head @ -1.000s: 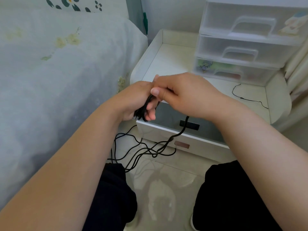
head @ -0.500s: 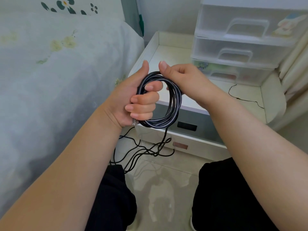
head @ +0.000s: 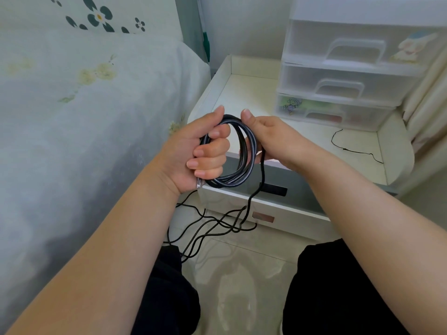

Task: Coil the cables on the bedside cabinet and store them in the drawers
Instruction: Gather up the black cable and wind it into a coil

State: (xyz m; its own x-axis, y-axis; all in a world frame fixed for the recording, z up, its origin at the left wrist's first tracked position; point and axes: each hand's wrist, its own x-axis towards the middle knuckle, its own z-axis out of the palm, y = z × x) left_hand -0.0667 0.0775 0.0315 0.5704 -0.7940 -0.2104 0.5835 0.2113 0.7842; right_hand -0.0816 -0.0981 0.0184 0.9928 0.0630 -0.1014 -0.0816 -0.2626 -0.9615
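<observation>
From the head camera, both hands were up in front of the bedside cabinet [head: 254, 93], and the black cable [head: 244, 163] was right there between them, wound into several loops. The left hand [head: 196, 153] had its fingers curled tight round the left side of the coil, thumb standing up beside the top of the loops, a small metal plug tip [head: 198, 183] poking out under the little finger. The right hand [head: 273, 136] gripped the coil's right side, thumb raised against the top, fingers wrapped behind the strands. One strand dropped from the right hand, ran down past the cabinet's front and joined a loose tangle of uncoiled cable [head: 217, 226] lying on the pale tiled floor [head: 242, 274] between the person's knees, part of it draped against the left knee.

Behind the hands, the cabinet top carried a raised white rim, and on its right rear stood a translucent three-drawer unit [head: 350, 76], all three drawers pushed in, cartoon stickers on the top and bottom fronts. A second, thin black cable [head: 348, 148] lay loose on the cabinet top, just in front of the drawer unit and well apart from the hands. To the left, the bed [head: 72, 117] with its pale flowered cover filled that side of the view.
</observation>
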